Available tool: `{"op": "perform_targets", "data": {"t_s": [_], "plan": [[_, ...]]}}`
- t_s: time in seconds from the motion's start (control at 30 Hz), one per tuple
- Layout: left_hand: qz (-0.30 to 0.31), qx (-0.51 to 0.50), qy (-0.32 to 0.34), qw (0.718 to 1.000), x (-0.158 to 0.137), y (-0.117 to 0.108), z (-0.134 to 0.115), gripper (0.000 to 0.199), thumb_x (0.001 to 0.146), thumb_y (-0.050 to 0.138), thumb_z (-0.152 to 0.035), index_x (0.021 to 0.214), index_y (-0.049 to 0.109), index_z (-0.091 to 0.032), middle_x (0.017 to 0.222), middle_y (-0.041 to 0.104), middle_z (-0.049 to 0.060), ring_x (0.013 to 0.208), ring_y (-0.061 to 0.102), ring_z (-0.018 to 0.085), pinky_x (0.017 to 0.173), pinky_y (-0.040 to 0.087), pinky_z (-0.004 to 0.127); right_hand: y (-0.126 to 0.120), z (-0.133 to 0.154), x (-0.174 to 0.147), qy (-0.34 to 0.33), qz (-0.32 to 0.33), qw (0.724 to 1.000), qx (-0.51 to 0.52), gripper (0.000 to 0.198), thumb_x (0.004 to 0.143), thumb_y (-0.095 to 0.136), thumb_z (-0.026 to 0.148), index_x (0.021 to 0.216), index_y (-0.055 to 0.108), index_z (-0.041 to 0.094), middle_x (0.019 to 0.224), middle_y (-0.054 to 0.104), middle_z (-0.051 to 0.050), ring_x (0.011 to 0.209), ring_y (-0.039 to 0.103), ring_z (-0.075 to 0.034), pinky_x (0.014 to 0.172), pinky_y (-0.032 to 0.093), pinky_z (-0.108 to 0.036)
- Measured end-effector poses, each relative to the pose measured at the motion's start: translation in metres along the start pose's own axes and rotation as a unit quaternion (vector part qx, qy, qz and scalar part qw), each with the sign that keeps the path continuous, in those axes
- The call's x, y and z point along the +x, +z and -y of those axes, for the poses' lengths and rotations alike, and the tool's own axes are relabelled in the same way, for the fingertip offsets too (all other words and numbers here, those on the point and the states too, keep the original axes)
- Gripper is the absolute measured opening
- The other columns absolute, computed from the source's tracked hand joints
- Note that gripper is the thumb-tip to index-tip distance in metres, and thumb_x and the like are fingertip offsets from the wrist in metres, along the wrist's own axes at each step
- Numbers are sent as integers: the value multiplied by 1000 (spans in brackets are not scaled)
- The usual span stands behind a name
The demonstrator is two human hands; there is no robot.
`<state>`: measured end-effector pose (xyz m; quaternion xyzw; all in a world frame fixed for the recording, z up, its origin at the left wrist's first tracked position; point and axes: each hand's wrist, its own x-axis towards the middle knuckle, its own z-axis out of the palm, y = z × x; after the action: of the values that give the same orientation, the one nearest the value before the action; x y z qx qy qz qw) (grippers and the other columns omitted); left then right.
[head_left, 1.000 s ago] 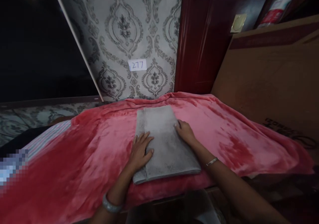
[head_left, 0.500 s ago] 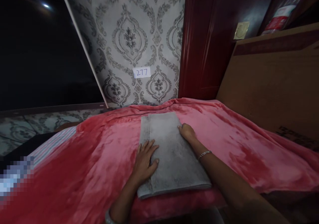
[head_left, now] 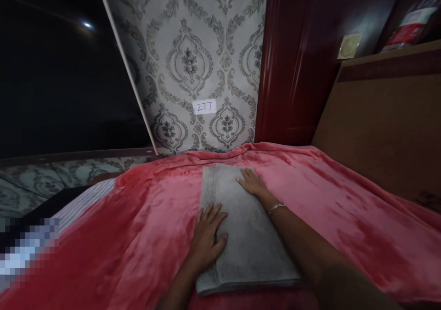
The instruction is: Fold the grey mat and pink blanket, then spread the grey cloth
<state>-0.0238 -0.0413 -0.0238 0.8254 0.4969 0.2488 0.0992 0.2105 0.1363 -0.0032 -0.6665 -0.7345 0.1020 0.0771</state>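
Note:
A grey folded towel (head_left: pixel 255 236) lies flat on a red and pink plush blanket (head_left: pixel 144 236). My left hand (head_left: pixel 207 236) rests on the towel's left part with its fingers spread. Near the far right corner of the towel, my right hand (head_left: pixel 252 182) lies flat, its fingers stretched forward on the cloth and the thumb pointing left. A thin silver bracelet (head_left: pixel 277 207) circles my right wrist. The towel's layers show along its near edge; my right forearm covers part of its right side.
A dark television screen (head_left: pixel 65 80) stands at the left. Behind the blanket is a patterned wall with a paper label (head_left: pixel 204 106) reading 277. To the right are a dark red door frame (head_left: pixel 280 71), a large cardboard box (head_left: pixel 389 131) and a plastic bottle (head_left: pixel 409 27).
My right hand has shifted from gripping the towel's right edge to lying flat on its far right corner. My left hand stays on the left part. The view has moved slightly.

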Motion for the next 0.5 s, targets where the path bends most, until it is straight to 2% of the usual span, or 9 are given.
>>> {"op": "perform_targets", "data": {"t_s": [0.13,0.23,0.4,0.5], "plan": [[-4,-11,-12,1000,0,-2,-3,51,87,57,-27,138,59,-25,158,46,9,150,33,32,122,18,66,-3,0,3,6,15,1000,-8,71,102,21,57,163,19,21,170,12,-11,156,9,-26,120,17,-58],[-8,-22,-15,1000,0,-3,-4,51,85,57,-26,136,60,-25,157,47,8,150,34,31,123,17,65,-9,20,4,-4,19,1000,-12,70,102,20,56,163,21,21,170,13,-14,156,9,-31,118,12,-65],[-27,-38,-14,999,0,-3,-2,44,83,57,-26,127,65,-25,151,54,8,145,41,29,122,19,61,-5,65,0,-125,39,991,-7,65,102,23,57,162,21,32,170,14,-3,156,10,-24,122,12,-55],[-46,-48,0,998,0,-2,1,35,83,56,-27,116,68,-26,142,61,7,136,49,28,119,27,58,0,76,-6,-173,53,984,-5,64,103,27,54,162,25,30,169,19,-2,156,11,-23,124,11,-51]]}}
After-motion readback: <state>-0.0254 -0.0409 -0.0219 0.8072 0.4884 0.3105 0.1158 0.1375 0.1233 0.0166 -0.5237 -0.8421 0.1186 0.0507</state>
